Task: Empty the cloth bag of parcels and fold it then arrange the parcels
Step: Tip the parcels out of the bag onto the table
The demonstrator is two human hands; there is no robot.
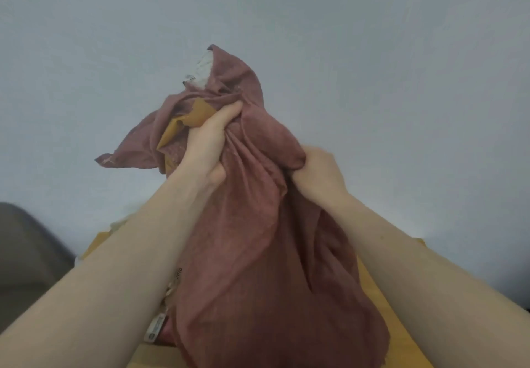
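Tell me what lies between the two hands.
In the head view, only gathered folds of the cloth bag span the stretch between the left hand and the right hand; both grip that cloth. No parcel shows there.

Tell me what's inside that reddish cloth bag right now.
At the top of the cloth bag, a mustard-yellow parcel and a white parcel poke out. Both hands grip the fabric, which hides whatever else is inside.
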